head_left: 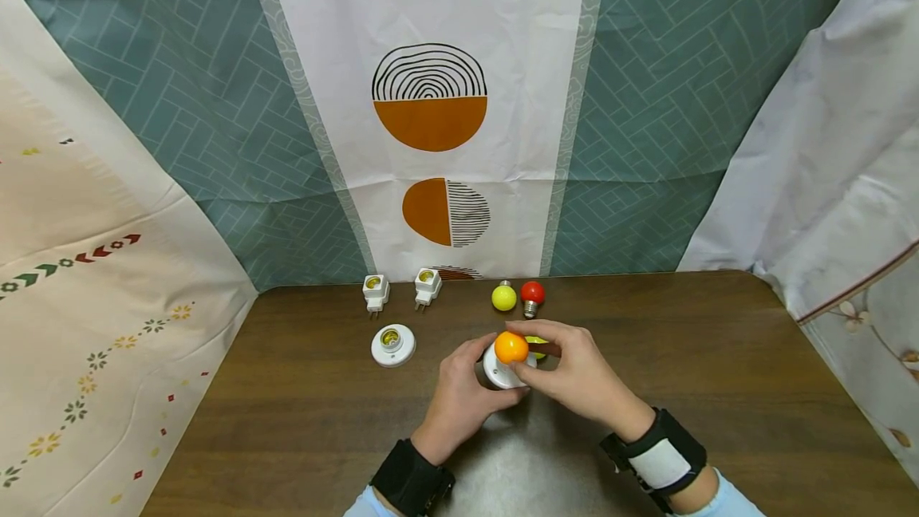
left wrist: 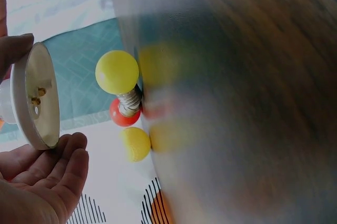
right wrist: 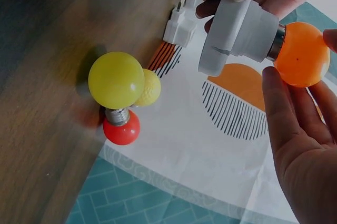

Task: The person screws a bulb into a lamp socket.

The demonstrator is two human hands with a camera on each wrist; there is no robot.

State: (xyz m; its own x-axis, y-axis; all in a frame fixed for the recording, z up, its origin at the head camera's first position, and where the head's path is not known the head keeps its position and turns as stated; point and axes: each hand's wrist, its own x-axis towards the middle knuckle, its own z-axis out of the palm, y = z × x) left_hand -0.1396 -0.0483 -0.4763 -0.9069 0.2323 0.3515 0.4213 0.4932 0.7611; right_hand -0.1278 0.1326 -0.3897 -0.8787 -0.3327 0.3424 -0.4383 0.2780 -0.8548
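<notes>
My left hand (head_left: 463, 385) grips a white round lamp holder (right wrist: 225, 37) by its base, off the table. Its hollow underside with small brass terminals (left wrist: 39, 97) faces the left wrist camera. An orange bulb (right wrist: 303, 54) sits at the socket's mouth, a band of its metal base still showing. The thumb and fingers of my right hand (head_left: 574, 365) pinch the orange glass. Beyond the hands lie a yellow bulb (right wrist: 116, 80), partly hidden in the head view, a red bulb (head_left: 533, 292) and a textured yellow bulb (head_left: 504, 297).
Left of the hands, another round white lamp holder (head_left: 392, 345) rests on the wooden table (head_left: 301, 397). Two white plug-in sockets (head_left: 376, 292) stand near the back edge, where a patterned cloth (head_left: 459, 214) hangs.
</notes>
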